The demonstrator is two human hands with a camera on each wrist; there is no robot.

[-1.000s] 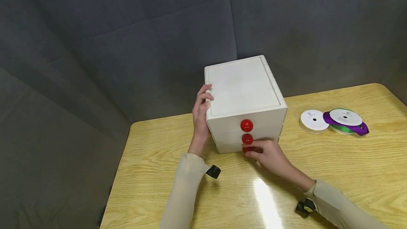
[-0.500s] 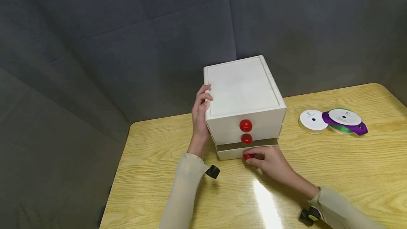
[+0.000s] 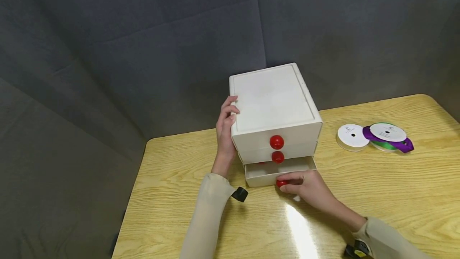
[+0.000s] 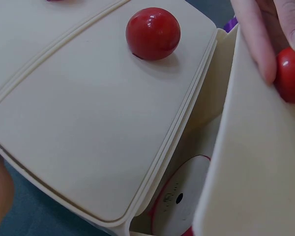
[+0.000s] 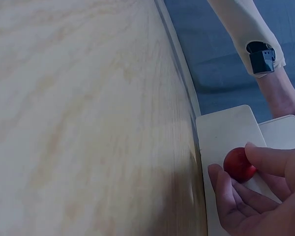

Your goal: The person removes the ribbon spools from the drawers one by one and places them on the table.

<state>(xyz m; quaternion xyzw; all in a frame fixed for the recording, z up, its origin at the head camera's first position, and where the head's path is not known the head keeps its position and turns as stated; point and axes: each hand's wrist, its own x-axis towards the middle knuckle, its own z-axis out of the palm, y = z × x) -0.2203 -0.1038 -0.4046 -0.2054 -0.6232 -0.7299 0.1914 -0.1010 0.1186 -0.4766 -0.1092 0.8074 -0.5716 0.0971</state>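
Note:
A white drawer unit [image 3: 274, 101] with red ball knobs stands on the table. My left hand [image 3: 226, 131] holds it by the left side, fingers bent over the top edge. My right hand [image 3: 310, 189] pinches the red knob [image 5: 240, 164] of the bottom drawer [image 3: 262, 180] between thumb and fingers. That drawer is pulled partway out; the upper two are closed. Inside it, the left wrist view shows a white spool with a red edge [image 4: 179, 196], partly hidden by the drawer front. In the head view only a sliver of red shows there.
Right of the unit lie a white ribbon spool [image 3: 352, 137] and a spool with green ribbon [image 3: 388, 132], purple ribbon [image 3: 404, 146] wrapped about it. A dark curtain [image 3: 179, 51] hangs behind the wooden table [image 3: 172, 195].
The bottom drawer, closed a second ago, has slid out toward me as my right hand pulled its knob. My left hand has kept its hold on the unit's side.

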